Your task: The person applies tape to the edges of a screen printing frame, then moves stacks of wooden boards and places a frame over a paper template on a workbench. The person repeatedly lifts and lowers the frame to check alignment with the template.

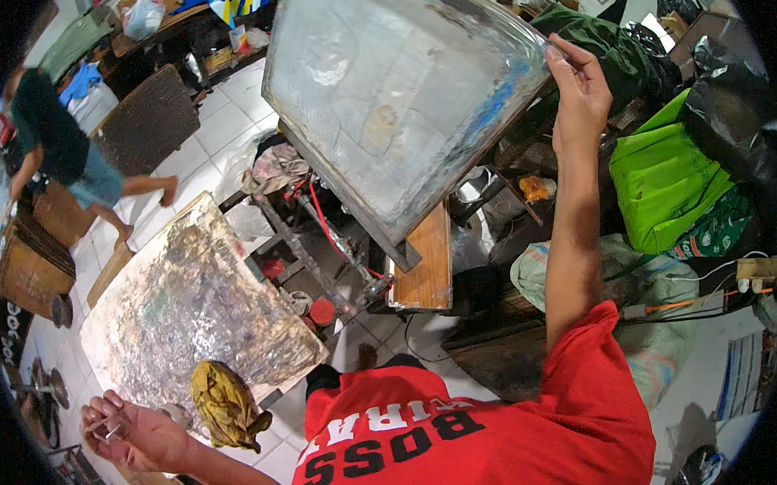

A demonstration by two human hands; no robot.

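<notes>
Grey framed panel (416,92) tilts beyond the stained board's (180,297) right edge; the right hand (581,101) pinches its corner between closed fingers, best kept firm. Left hand's (139,436) fingers half curl, contents unclear.

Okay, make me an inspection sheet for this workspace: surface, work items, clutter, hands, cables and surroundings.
Surface: pale board at lower left, heavily blotched with dark stains.
Work items: grey framed panel, tilted, blue smears near its right edge.
Clutter: bright green bag and black plastic at right; yellow-brown bundle by the left forearm.
Hands: right hand grips the panel's right corner; left hand has curled fingers, contents unclear.
Cables: red cord beside the panel; orange cable at right.
Surroundings: another person on white floor tiles.
</notes>
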